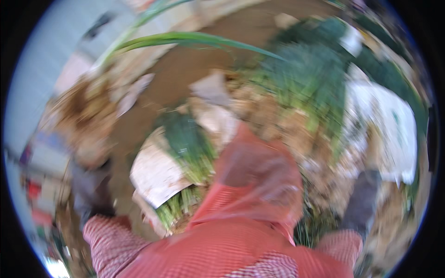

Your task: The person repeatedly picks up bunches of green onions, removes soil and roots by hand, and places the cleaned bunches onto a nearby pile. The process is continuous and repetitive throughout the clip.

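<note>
On the left, my left hand (93, 152) grips a scallion (107, 55) whose long green leaves arch up and right. Brown dry outer skins (85, 104) hang in a ragged clump around its lower stalk, just beyond the fingers. My right hand (372, 149) is stretched forward at the right, beside a white plastic bag or sheet (396, 128). Motion blur hides its fingers, so whether it holds anything is unclear. Both forearms wear dark sleeve covers over checked cloth. A red apron (243, 236) covers my front and lap.
A big heap of scallions (306, 76) with soil-covered bases lies ahead to the right. Nearer, a smaller scallion bundle (191, 146) rests by a pale sheet (156, 166). Peeled skins (323, 187) litter the ground by my right arm. Bare brown floor (194, 59) shows ahead.
</note>
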`<state>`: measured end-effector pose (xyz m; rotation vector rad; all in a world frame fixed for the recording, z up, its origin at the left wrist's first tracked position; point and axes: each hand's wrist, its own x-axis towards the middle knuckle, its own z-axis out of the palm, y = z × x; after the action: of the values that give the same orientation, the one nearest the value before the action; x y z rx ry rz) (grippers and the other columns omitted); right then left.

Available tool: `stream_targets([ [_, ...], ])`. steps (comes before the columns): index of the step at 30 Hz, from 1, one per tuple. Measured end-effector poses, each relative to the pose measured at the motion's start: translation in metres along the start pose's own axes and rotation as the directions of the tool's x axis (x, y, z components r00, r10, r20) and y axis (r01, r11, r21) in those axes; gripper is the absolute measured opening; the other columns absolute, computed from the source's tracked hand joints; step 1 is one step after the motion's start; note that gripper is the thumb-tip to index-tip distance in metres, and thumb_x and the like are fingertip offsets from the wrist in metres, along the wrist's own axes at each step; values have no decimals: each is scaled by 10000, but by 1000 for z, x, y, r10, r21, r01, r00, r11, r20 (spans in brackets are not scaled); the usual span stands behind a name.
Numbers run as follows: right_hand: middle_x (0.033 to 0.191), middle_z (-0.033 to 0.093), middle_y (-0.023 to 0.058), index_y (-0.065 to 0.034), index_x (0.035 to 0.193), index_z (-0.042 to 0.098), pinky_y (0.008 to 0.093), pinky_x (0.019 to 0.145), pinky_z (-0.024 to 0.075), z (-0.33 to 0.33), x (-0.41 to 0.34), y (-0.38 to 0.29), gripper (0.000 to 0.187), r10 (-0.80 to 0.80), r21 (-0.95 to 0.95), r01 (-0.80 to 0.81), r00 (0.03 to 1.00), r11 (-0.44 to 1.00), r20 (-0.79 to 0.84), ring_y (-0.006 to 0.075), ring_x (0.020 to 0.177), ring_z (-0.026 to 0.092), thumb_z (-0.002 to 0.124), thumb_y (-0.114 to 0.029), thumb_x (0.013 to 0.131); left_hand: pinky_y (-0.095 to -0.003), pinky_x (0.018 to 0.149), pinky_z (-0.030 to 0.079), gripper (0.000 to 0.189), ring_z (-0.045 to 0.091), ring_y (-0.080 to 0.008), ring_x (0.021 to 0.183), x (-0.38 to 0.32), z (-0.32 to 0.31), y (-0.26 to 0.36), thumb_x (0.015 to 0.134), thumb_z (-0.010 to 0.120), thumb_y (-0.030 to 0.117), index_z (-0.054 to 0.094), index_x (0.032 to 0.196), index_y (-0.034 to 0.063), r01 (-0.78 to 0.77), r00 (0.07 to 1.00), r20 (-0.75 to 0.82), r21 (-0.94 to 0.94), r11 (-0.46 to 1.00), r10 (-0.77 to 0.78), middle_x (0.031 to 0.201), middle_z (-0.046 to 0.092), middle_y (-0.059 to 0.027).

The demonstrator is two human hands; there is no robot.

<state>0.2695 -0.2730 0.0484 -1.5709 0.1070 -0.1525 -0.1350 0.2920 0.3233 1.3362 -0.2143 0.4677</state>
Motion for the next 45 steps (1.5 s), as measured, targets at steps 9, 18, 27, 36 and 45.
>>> stream_targets([
  [9,802,575,-54,-54,1070,689,181,568,341,26,3,86,224,-67,-35,74,985,997,161,46,623,421,619,-206,921,-293,628,478,320,520,-112,712,-72,-124,-97,963,538,256,503,1158,5,115,935,-314,-162,980,-162,963,604,-74],
  [18,762,562,-39,-37,1034,672,202,563,379,40,-56,72,249,207,-26,-205,974,978,89,46,626,453,616,-253,923,-413,694,552,226,647,-211,820,-362,-159,-440,966,452,235,593,1033,72,698,546,-644,-5,717,-536,916,669,-89],
  [27,900,608,9,-17,1079,643,212,627,421,16,-90,79,262,165,-81,-151,963,985,215,85,723,515,574,-229,942,-445,802,488,307,606,-313,918,-335,-131,-377,900,540,289,649,1027,32,770,232,-580,600,-217,-781,1006,617,-165],
  [36,875,569,-24,-51,1054,655,199,626,387,21,-130,66,234,165,-204,-128,970,971,179,61,717,473,566,-243,954,-466,796,457,409,582,-343,905,-284,-125,-333,889,588,426,677,989,40,759,321,-538,639,-129,-780,953,590,-173],
  [45,984,618,11,-45,1152,635,197,667,392,-50,-160,63,273,213,-17,-213,961,977,177,66,812,511,546,-219,962,-371,611,483,393,592,-211,732,-355,-167,-351,920,560,414,667,958,38,912,-127,-146,373,-173,-981,951,645,-98],
])
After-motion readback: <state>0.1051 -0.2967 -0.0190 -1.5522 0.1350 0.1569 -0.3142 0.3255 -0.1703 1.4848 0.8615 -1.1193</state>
